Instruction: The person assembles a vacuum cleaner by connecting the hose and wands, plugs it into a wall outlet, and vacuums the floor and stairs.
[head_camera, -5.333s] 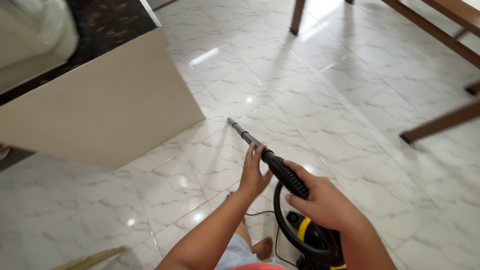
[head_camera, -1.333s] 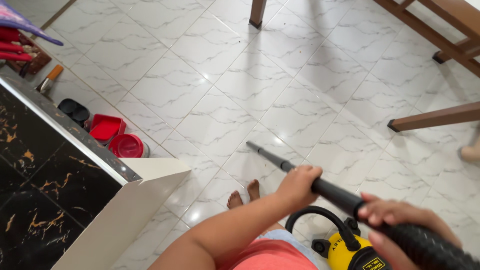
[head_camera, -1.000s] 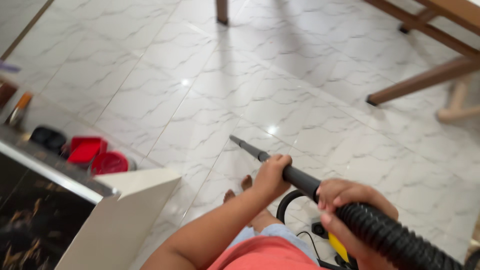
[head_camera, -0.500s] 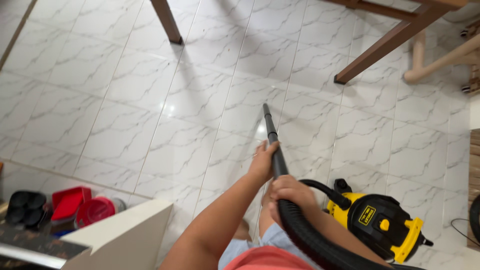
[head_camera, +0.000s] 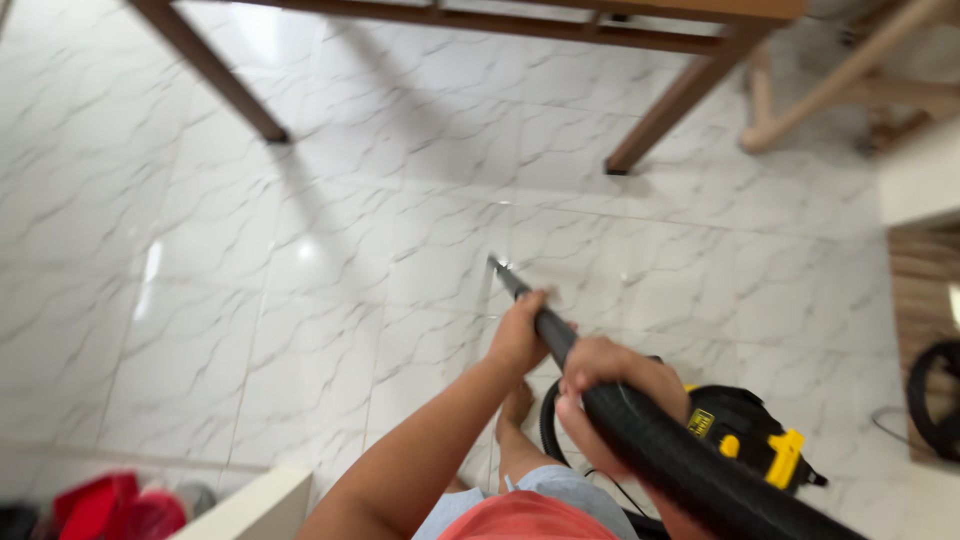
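- Red containers (head_camera: 105, 505) sit blurred at the lower left edge, beside the pale corner of a counter (head_camera: 255, 503); both lie well apart from the work.
- The marble-tile floor (head_camera: 250, 300) is glossy, so a slow, low sweep with the tip kept close to the tiles would likely serve better than a fast swing.
- The left hand (head_camera: 520, 335) reaches forward with its forearm stretched out from the body, fingers wrapped around the vacuum wand (head_camera: 520, 298) near its front end; the hand is closed on it and steers the tip.
- The wand slants down and away towards the floor, its tip (head_camera: 494, 262) near the tiles in front of the wooden table legs (head_camera: 655, 118).
- The right hand (head_camera: 610, 385) sits just behind, drawn closer to the body, closed around the joint where the wand meets the black ribbed hose (head_camera: 700, 470). Keeping this rear hand steady lets the front one guide.
- The yellow and black vacuum canister (head_camera: 745, 435) stands on the floor just right of the person's legs.
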